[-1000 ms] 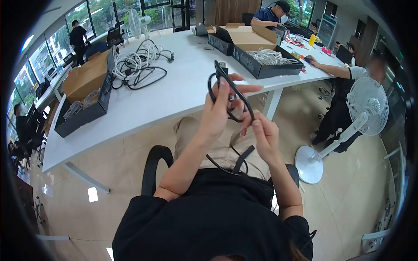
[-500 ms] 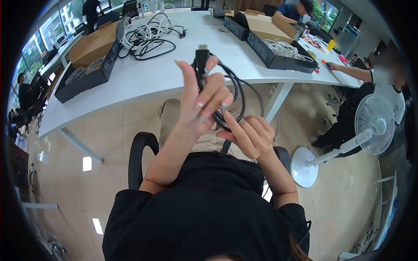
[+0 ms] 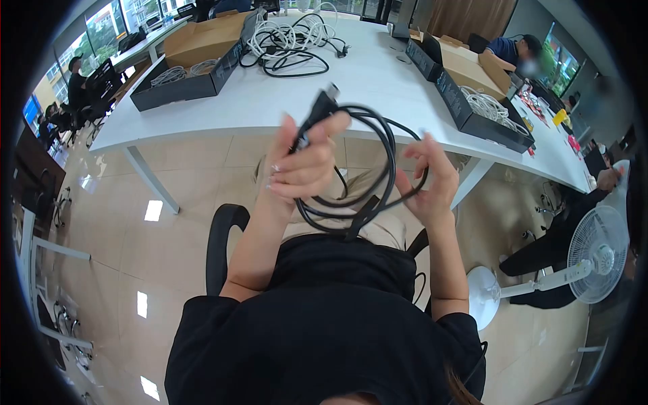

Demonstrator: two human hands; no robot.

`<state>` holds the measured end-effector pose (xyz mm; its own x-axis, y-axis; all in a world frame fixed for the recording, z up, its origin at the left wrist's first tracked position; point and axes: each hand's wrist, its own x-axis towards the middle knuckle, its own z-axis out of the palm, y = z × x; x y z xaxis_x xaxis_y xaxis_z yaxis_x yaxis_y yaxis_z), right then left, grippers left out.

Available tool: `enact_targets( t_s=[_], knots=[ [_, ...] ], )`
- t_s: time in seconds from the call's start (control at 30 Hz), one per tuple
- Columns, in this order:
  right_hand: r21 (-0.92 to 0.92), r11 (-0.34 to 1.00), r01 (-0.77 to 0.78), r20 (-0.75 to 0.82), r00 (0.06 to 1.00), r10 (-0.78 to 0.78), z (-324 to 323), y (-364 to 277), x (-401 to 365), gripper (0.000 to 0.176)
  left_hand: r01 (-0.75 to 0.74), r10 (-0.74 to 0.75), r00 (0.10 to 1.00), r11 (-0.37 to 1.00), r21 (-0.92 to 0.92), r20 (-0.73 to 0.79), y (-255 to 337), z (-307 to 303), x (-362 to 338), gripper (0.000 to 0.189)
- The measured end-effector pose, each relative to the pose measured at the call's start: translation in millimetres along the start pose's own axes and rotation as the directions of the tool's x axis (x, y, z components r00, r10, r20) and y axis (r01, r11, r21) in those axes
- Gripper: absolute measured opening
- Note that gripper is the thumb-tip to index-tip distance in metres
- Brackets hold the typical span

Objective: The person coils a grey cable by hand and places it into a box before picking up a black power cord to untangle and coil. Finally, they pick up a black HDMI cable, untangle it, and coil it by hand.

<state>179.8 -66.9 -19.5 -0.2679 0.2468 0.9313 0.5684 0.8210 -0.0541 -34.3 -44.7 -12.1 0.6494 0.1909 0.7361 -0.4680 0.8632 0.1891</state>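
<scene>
A coiled black cable [image 3: 391, 158] hangs in front of my lap, its loops spread between my two hands. My left hand [image 3: 304, 167] is wrapped around one side of the coil by the plug [image 3: 322, 104], whose metal tip points up. On the other side, my right hand [image 3: 434, 177] has its thumb and fingers around an outer loop. A dark strap [image 3: 364, 216] crosses the loops at the bottom of the coil. The fingers are slightly blurred.
The white table [image 3: 364, 84] ahead bears a tangle of white and black cables [image 3: 293, 47]. An open box [image 3: 182, 91] stands left and another box [image 3: 479, 118] right, each with white cables. A floor fan [image 3: 597, 256] and another person are at right.
My right hand has moved up and right, drawing a loop outward. The coil now shows open and wide. The plug has tilted, and the camera view has shifted left.
</scene>
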Motion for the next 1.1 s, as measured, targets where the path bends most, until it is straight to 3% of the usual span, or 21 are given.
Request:
enact_targets(
  t_s=[0.1, 0.13, 0.2, 0.23, 0.3, 0.37, 0.4, 0.5, 0.53, 0.63, 0.67, 0.77, 0.8, 0.87, 0.93, 1.03, 1.07, 1.1],
  knots=[
    [-0.021, 0.962, 0.272, 0.017, 0.962, -0.271, -5.1, 1.3, 14.0, 0.056, 0.167, -0.165, 0.985, 0.986, 0.030, -0.044, -10.1, -36.3, -10.0, 0.034],
    [0.072, 0.969, 0.237, 0.074, 0.967, -0.242, -8.4, -1.4, 16.0, 0.042, 0.146, -0.131, 0.980, 0.984, 0.099, -0.148, -16.1, -45.8, -10.5, 0.034],
    [0.241, 0.946, 0.216, -0.066, 0.976, -0.206, -2.4, -0.3, 16.7, 0.035, 0.120, -0.031, 0.938, 0.964, 0.238, -0.345, -33.1, -59.2, -10.3, 0.036],
    [0.303, 0.933, 0.196, -0.116, 0.979, -0.168, 1.9, -0.6, 15.8, 0.033, 0.327, 0.187, 0.663, 0.799, 0.505, -0.725, -42.1, -54.3, -4.3, 0.037],
    [0.425, 0.888, 0.176, -0.214, 0.973, -0.090, 10.5, -1.3, 13.8, 0.034, 0.245, 0.338, 0.646, 0.758, 0.605, -0.685, -63.5, -59.3, 2.0, 0.033],
    [0.297, 0.931, 0.213, -0.109, 0.976, -0.188, 1.9, 16.5, 1.6, 0.032, 0.303, 0.552, 0.590, 0.525, 0.795, -0.589, -80.2, -62.3, 15.6, 0.032],
    [0.260, 0.922, 0.288, -0.187, 0.951, -0.244, 5.9, 17.9, 9.0, 0.024, 0.336, 0.646, 0.564, 0.390, 0.858, -0.514, -86.8, -63.2, 19.1, 0.032],
    [0.178, 0.969, 0.172, -0.110, 0.982, -0.154, 12.1, 20.7, 14.8, 0.017, 0.291, 0.691, 0.614, 0.251, 0.923, -0.382, -89.2, -74.1, 10.8, 0.032],
    [0.170, 0.978, 0.121, -0.105, 0.989, -0.105, 12.3, 15.8, 17.7, 0.010, 0.305, 0.687, 0.587, 0.302, 0.903, -0.428, -88.9, -69.1, 13.3, 0.027],
    [0.124, 0.989, 0.075, -0.030, 0.997, -0.072, 15.4, 4.4, 24.5, 0.016, 0.361, 0.702, 0.669, -0.019, 0.932, -0.245, -86.8, -75.6, -1.0, 0.024],
    [0.152, 0.987, 0.059, 0.002, 0.998, -0.060, 15.9, 1.3, 25.0, 0.021, 0.395, 0.737, 0.666, -0.218, 0.892, -0.115, -87.5, -83.7, 1.7, 0.025],
    [0.230, 0.973, 0.012, 0.121, 0.992, -0.041, 13.0, -11.4, 26.6, 0.024, 0.637, 0.680, 0.682, -0.369, 0.677, -0.271, -77.8, -58.7, 1.0, 0.026],
    [0.231, 0.973, 0.018, 0.163, 0.985, -0.057, 15.0, -15.1, 21.4, 0.028, 0.607, 0.781, 0.613, -0.367, 0.705, -0.120, -82.1, -57.9, 5.1, 0.024],
    [0.280, 0.953, 0.118, 0.077, 0.986, -0.145, 22.7, -23.8, 21.3, 0.030, 0.492, 0.761, 0.620, -0.567, 0.660, 0.192, -78.0, -66.7, -0.5, 0.024],
    [0.307, 0.935, 0.181, 0.051, 0.977, -0.206, 24.8, -33.4, 20.4, 0.032, 0.441, 0.743, 0.588, -0.626, 0.643, 0.321, -74.1, -58.0, 0.9, 0.027],
    [0.352, 0.918, 0.185, 0.084, 0.970, -0.228, 18.1, -47.1, 20.0, 0.035, 0.441, 0.486, 0.778, -0.874, 0.206, 0.398, -57.6, -47.7, -5.8, 0.032],
    [0.383, 0.908, 0.169, 0.079, 0.974, -0.214, 17.7, -48.8, 21.1, 0.036, 0.390, 0.445, 0.788, -0.896, 0.213, 0.425, -58.4, -46.8, -0.1, 0.033],
    [0.412, 0.898, 0.154, 0.072, 0.977, -0.200, 16.4, -49.6, 22.5, 0.037, 0.370, 0.530, 0.750, -0.832, 0.413, 0.396, -61.0, -45.7, 8.4, 0.033]
  ],
)
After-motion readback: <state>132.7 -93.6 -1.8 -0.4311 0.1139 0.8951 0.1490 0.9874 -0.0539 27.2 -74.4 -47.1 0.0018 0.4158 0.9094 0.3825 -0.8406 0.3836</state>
